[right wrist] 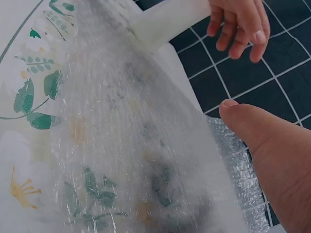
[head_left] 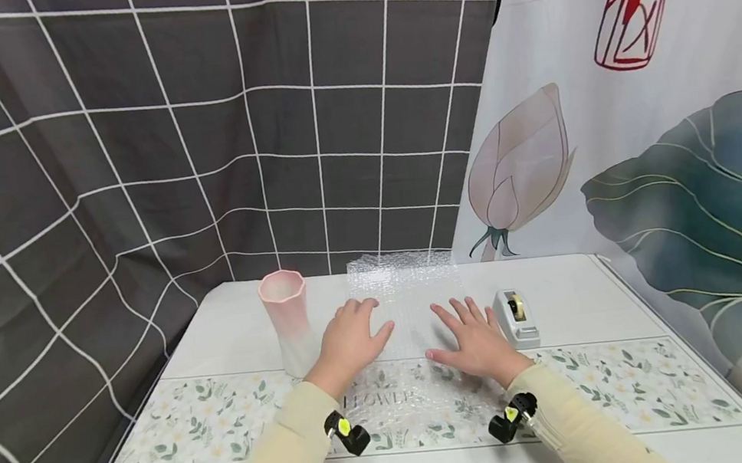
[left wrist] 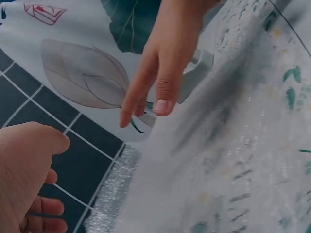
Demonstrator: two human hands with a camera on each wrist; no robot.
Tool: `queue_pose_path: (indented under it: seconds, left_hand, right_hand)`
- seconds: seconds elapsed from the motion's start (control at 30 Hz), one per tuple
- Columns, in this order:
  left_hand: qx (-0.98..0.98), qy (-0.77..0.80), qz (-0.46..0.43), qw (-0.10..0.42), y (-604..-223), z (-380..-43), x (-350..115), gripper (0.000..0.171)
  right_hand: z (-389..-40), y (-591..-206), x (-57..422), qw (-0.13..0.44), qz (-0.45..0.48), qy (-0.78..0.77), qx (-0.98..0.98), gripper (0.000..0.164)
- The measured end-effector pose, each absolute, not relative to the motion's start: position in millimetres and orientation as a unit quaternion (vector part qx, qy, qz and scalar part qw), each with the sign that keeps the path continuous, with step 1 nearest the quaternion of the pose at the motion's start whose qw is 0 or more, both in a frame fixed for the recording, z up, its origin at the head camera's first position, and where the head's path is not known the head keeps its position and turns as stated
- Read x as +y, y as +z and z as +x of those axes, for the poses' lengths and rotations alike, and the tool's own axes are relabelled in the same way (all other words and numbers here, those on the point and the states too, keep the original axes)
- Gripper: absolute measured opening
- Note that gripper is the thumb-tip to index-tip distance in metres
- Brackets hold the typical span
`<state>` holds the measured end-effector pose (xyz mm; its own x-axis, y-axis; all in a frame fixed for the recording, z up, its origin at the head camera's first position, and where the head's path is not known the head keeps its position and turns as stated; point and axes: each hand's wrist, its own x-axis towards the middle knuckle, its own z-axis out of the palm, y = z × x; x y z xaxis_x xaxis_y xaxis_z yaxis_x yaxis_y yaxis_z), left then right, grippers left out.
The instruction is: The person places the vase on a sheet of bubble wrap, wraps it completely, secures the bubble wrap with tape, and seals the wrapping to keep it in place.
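A clear sheet of bubble wrap (head_left: 411, 319) lies spread on the table, its far end turned up against the dark cloth behind. My left hand (head_left: 350, 341) is over the sheet's left side with fingers spread and nothing held. Over the right side, my right hand (head_left: 473, 339) has its fingers apart and also holds nothing. Just left of the left hand stands an upright faceted vase (head_left: 287, 315), pink at the top and fading to white. A small white tape dispenser (head_left: 519, 321) sits close beside the right hand's fingers.
The white table (head_left: 210, 340) has a printed band of flowers and leaves with lettering, partly seen through the wrap. A dark grid-patterned cloth (head_left: 282, 126) hangs behind and to the left. At the right hangs a white cloth with a lotus print (head_left: 520, 159).
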<state>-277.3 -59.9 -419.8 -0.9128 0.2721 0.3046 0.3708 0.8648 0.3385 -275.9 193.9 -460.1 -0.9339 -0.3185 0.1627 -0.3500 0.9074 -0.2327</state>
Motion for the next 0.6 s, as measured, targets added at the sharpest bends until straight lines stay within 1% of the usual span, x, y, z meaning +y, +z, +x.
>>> queue_pose_path:
  seconds: [0.13,0.3,0.43,0.6]
  left_hand:
    - [-0.951,-0.208,-0.172,0.150,-403.3,-280.4,-61.9,0.042]
    - [-0.941,-0.217,-0.179,0.189,-384.9,-282.5,-66.6,0.035]
    - [-0.926,-0.229,-0.180,0.240,-372.0,-284.7,-73.6,0.035]
    - [-0.894,-0.259,-0.177,0.320,-358.4,-287.1,-85.7,0.029]
  right_hand:
    - [-276.1,-458.4,194.2,0.076,0.171,0.144,-0.972,0.087]
    - [-276.2,-456.7,194.2,0.081,0.168,0.150,-0.971,0.086]
    - [-277.1,-458.6,196.1,0.083,0.170,0.145,-0.971,0.086]
    - [-276.4,-460.5,199.3,0.083,0.174,0.146,-0.970,0.086]
